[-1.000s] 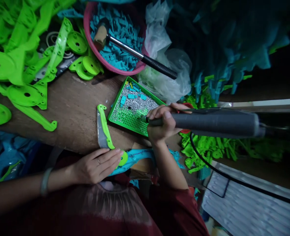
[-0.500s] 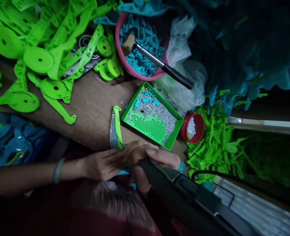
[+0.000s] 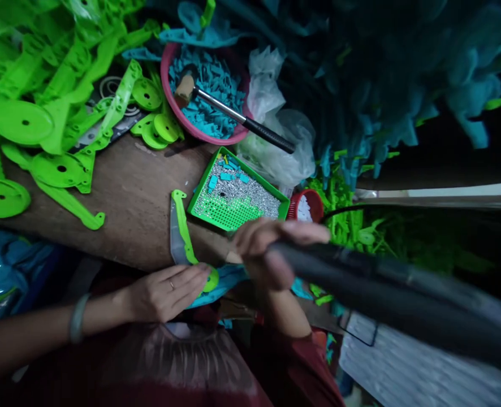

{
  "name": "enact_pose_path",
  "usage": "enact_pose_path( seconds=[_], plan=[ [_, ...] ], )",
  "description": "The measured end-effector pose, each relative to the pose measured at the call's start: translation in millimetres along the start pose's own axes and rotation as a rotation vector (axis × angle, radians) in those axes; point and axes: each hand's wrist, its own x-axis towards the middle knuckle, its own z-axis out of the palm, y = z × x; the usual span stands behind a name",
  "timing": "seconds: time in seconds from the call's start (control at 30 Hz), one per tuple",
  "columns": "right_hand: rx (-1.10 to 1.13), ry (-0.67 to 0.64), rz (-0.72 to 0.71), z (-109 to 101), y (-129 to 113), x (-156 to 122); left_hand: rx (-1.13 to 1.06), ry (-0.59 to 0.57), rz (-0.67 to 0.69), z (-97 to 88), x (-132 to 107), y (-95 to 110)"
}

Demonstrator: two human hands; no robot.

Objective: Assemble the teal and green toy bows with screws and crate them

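My left hand (image 3: 165,291) lies flat, fingers stretched out, pressing on a green and blue plastic toy piece (image 3: 210,280) at the near edge of the wooden table (image 3: 135,198). A green toy knife part (image 3: 179,229) sticks up from that piece. My right hand (image 3: 267,249) is wrapped round the front of a long dark electric screwdriver (image 3: 381,294), blurred by motion, just below the green tray of small silver screws (image 3: 233,195). The tool's body runs off to the lower right with a black cord.
Green plastic discs and arms (image 3: 42,124) pile up at the left. A pink bowl of blue parts (image 3: 208,96) holds a hammer (image 3: 233,113). A plastic bag (image 3: 276,135), a small red cup (image 3: 307,204), green parts (image 3: 352,226) and blue parts (image 3: 381,85) lie right.
My right hand lifted the screwdriver off the toy piece and swung it up and right toward the screw tray. The left hand stayed on the piece.
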Motion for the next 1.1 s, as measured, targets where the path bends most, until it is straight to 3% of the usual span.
enact_pose_path(
  seconds=[0.1,0.17,0.3,0.8,0.9,1.0,1.1],
  plan=[
    [-0.016,0.362,-0.102,-15.3,19.0,28.8,0.018,-0.012,0.015,-3.8,5.0,-2.4],
    [-0.049,0.418,-0.046,-18.3,33.3,35.3,-0.001,-0.015,0.024,-3.7,4.9,-2.7],
    [-0.020,0.395,-0.045,-16.4,45.4,30.4,-0.008,-0.041,0.043,-0.4,0.7,-2.0],
    [0.020,0.441,-0.017,-15.7,46.1,28.3,0.012,-0.060,0.035,-8.0,7.4,-0.1],
    [-0.007,0.462,0.006,-15.8,36.8,33.0,0.003,-0.062,0.034,-6.8,3.4,2.3],
    [0.034,0.477,-0.043,-2.5,14.3,43.5,-0.011,-0.044,0.029,-5.3,2.1,2.6],
    [0.140,0.359,-0.087,29.0,-5.4,53.1,-0.002,0.003,0.048,-5.7,4.5,0.9]
  ],
)
